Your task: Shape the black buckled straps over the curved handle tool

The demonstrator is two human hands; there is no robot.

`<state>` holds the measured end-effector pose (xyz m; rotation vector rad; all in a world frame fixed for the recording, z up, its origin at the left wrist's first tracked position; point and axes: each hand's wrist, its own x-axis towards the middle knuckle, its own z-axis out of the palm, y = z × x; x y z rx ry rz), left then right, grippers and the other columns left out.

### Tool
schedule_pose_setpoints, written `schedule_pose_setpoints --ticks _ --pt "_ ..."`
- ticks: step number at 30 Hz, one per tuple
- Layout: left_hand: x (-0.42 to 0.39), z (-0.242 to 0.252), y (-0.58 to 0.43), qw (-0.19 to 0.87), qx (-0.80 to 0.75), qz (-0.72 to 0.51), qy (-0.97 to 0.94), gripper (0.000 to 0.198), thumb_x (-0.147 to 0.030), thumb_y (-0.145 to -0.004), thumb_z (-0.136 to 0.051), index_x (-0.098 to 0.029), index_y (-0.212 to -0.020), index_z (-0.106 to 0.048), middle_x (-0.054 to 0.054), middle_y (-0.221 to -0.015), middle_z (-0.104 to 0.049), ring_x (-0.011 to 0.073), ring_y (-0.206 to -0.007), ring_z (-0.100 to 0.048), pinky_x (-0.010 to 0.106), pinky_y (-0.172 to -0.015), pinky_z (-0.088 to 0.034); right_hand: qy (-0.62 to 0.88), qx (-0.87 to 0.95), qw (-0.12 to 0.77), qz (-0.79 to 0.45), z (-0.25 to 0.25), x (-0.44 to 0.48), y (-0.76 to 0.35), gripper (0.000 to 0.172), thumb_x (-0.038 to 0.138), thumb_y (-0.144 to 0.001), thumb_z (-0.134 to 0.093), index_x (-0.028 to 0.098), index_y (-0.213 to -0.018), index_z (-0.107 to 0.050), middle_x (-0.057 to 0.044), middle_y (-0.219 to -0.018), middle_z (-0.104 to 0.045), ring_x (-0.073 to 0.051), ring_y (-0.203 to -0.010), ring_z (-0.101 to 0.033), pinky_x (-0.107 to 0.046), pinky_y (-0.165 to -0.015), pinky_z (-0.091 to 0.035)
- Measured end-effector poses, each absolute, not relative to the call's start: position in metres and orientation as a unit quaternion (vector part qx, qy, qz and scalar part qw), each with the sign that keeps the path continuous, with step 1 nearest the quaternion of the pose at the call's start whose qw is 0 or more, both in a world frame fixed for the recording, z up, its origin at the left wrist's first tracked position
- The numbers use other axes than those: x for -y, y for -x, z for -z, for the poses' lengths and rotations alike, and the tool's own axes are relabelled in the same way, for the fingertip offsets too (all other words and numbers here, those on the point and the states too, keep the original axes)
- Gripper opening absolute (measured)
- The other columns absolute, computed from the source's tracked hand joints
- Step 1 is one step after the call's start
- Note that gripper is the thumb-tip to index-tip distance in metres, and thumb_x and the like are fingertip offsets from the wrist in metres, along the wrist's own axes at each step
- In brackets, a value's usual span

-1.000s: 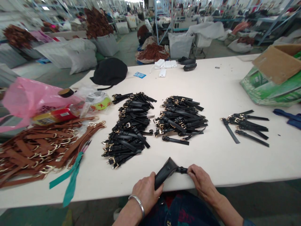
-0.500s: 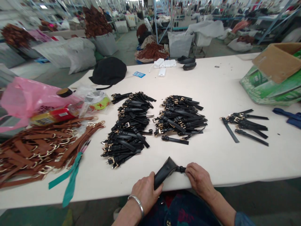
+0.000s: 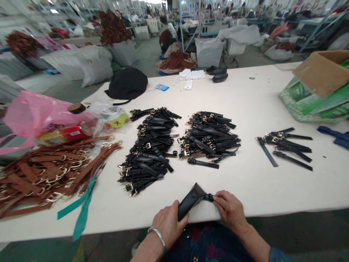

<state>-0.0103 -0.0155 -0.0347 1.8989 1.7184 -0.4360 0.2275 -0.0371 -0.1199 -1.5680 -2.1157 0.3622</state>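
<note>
At the near edge of the white table (image 3: 245,98), my left hand (image 3: 168,222) is closed around the lower end of a black leather piece (image 3: 191,200) that stands up folded into a peak. My right hand (image 3: 230,209) pinches the small black strap end (image 3: 209,197) sticking out of that piece on its right. A silver bangle (image 3: 158,234) circles my left wrist. Beyond my hands lie two heaps of black straps with gold buckles, one on the left (image 3: 149,147) and one on the right (image 3: 208,138).
A smaller bunch of black straps (image 3: 285,145) lies to the right. Brown straps (image 3: 46,173) and a teal ribbon (image 3: 81,207) cover the left side, beside a pink plastic bag (image 3: 32,112). A green-printed cardboard box (image 3: 319,91) stands far right. A black cloth (image 3: 127,83) and white blocks (image 3: 191,74) lie at the far edge.
My right hand has slid slightly left along the strap end towards the folded piece. My left hand keeps its hold in the same spot.
</note>
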Motion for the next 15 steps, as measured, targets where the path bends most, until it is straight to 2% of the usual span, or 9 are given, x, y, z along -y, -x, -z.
schedule_pose_setpoints --ticks 5,11,13,15 --pt "0.013 0.034 0.02 0.276 -0.644 0.142 -0.7 0.03 -0.048 -0.078 -0.042 -0.023 -0.093 -0.052 0.004 -0.079 -0.064 0.0204 -0.076 -0.059 0.027 -0.063 -0.039 0.58 0.763 0.26 -0.118 0.121 0.038 -0.222 0.019 0.021 -0.085 -0.041 0.02 -0.082 -0.06 -0.005 -0.082 -0.059 -0.016 -0.078 -0.054 -0.029 -0.07 -0.041" --pt "-0.013 0.039 0.052 0.241 -0.698 0.103 -0.667 0.033 -0.049 -0.078 -0.043 -0.022 -0.094 -0.052 0.004 -0.081 -0.064 0.0202 -0.079 -0.059 0.026 -0.064 -0.04 0.602 0.754 0.229 -0.13 0.112 0.041 -0.218 0.018 0.021 -0.086 -0.039 0.019 -0.079 -0.056 -0.005 -0.082 -0.058 -0.017 -0.076 -0.054 -0.03 -0.07 -0.042" --pt "-0.018 0.042 0.063 0.228 -0.717 0.096 -0.652 0.035 -0.05 -0.077 -0.043 -0.021 -0.094 -0.052 0.006 -0.082 -0.064 0.0225 -0.081 -0.059 0.028 -0.065 -0.04 0.6 0.756 0.224 -0.132 0.114 0.042 -0.219 0.016 0.023 -0.085 -0.04 0.02 -0.081 -0.055 -0.006 -0.085 -0.059 -0.017 -0.077 -0.055 -0.031 -0.07 -0.044" --pt "-0.018 0.045 0.069 0.225 -0.732 0.083 -0.638 0.037 -0.049 -0.078 -0.041 -0.021 -0.099 -0.051 0.007 -0.084 -0.064 0.0239 -0.082 -0.059 0.03 -0.067 -0.041 0.587 0.766 0.237 -0.112 0.121 0.044 -0.223 0.017 0.029 -0.084 -0.044 0.021 -0.092 -0.056 -0.007 -0.092 -0.06 -0.019 -0.081 -0.057 -0.033 -0.071 -0.046"
